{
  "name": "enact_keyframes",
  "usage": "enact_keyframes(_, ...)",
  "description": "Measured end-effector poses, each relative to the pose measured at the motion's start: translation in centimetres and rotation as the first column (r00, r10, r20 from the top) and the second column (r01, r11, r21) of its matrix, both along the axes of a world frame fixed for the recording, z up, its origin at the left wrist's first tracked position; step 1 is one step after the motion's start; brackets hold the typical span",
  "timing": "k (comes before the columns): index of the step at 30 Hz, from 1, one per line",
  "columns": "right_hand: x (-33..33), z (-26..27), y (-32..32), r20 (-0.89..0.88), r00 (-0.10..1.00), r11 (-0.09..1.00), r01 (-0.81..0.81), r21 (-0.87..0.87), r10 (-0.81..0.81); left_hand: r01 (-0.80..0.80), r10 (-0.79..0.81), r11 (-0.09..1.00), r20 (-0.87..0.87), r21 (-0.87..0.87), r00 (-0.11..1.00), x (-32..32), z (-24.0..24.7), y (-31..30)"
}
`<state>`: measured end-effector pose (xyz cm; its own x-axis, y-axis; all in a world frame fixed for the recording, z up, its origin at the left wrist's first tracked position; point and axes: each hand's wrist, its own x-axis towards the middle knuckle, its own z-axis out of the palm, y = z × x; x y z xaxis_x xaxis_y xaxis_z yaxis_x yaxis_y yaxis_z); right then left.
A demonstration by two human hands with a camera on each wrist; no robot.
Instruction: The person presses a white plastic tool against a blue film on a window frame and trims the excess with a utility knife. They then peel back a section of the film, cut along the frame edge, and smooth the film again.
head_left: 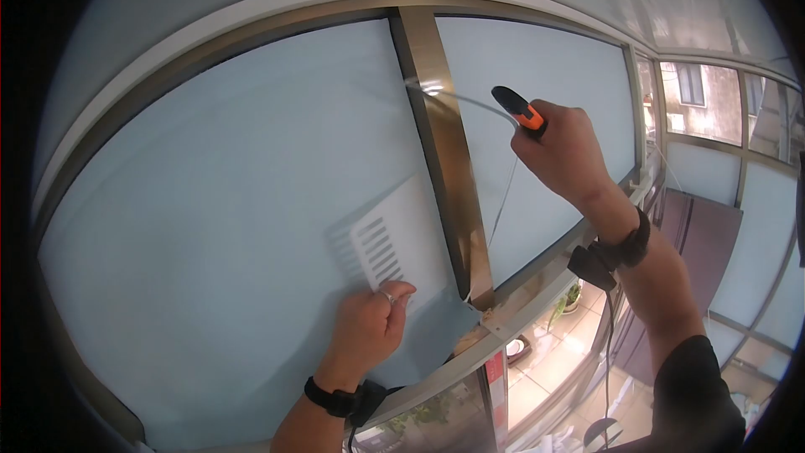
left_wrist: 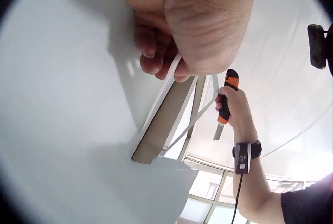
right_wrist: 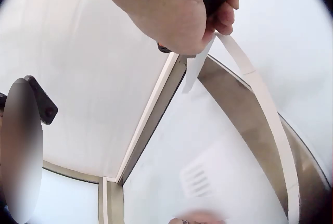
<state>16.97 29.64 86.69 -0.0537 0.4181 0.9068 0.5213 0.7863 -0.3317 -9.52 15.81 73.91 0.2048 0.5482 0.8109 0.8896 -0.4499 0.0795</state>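
Observation:
My left hand (head_left: 365, 331) pinches the lower part of a flat white slotted board (head_left: 409, 235) that lies against the frosted panel left of the bronze frame bar. In the left wrist view this hand (left_wrist: 190, 21) has its fingers bent at the board's edge. Up at the right, my right hand (head_left: 566, 151) grips an orange and black knife (head_left: 527, 114). The right wrist view shows its blade (right_wrist: 195, 73) extended below the fist (right_wrist: 166, 10). A thin white strip (right_wrist: 270, 109) curves from beside the right fingers down past the bar; whether they hold it is unclear.
The bronze bar (head_left: 449, 151) divides two frosted panels. A ledge (head_left: 503, 327) runs beneath them, with potted plants (head_left: 570, 296) and a tiled floor lower down. Windows (head_left: 700, 101) stand at the far right. Cables hang from both wrist cameras.

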Motion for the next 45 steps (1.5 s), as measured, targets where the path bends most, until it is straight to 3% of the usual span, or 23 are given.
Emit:
enact_keyframes(7,2.6,-5.7,0.6,-0.060,0.988,0.985,-0.146,-0.095,0.141,-0.035,0.034,0.999,-0.011,-0.028,0.999,0.1,0.1,-0.3)
enact_keyframes(9,3.7,-8.3,0.1,-0.178,0.941,0.918,-0.323,-0.228,0.287,-0.038,0.037,0.999,-0.021,-0.039,0.999,0.2,0.1,-0.2)
enact_keyframes(11,4.3,-10.8,-0.7,-0.208,0.939,0.895,-0.329,-0.301,0.275,-0.037,0.041,0.998,0.075,-0.046,0.996,0.4,-0.1,-0.1)
enact_keyframes(14,5.7,-14.6,-0.6,-0.381,0.873,0.809,-0.448,-0.381,0.304,-0.072,0.081,0.989,0.069,-0.127,0.994,0.7,-0.1,-0.5)
enact_keyframes(16,6.2,-16.3,-1.1,-0.441,0.861,0.798,-0.445,-0.407,0.255,-0.061,0.070,0.989,0.066,-0.135,0.995,1.0,-0.1,-0.4)
enact_keyframes(21,8.4,-20.4,0.2,-0.633,0.740,0.785,-0.523,-0.332,0.225,-0.035,0.036,0.989,0.004,-0.146,0.999,0.6,-0.6,0.1)
enact_keyframes(29,10.8,-24.7,-0.2,-0.656,0.752,0.742,-0.473,-0.475,0.060,-0.013,0.006,0.976,-0.035,-0.219,0.999,0.5,-1.0,0.2)
enact_keyframes(32,11.4,-27.1,1.0,-0.696,0.718,0.781,-0.446,-0.437,0.020,-0.083,0.058,0.951,-0.089,-0.297,0.994,0.5,-0.6,-0.1)
enact_keyframes(35,12.9,-28.8,1.7,-0.677,0.735,0.723,-0.486,-0.491,0.034,-0.106,0.071,0.941,-0.119,-0.322,0.990,0.6,-0.5,-0.2)
enact_keyframes(45,13.7,-31.2,2.3,-0.676,0.736,0.728,-0.462,-0.507,-0.004,-0.133,0.098,0.926,-0.117,-0.354,0.988,0.7,-0.6,-0.1)
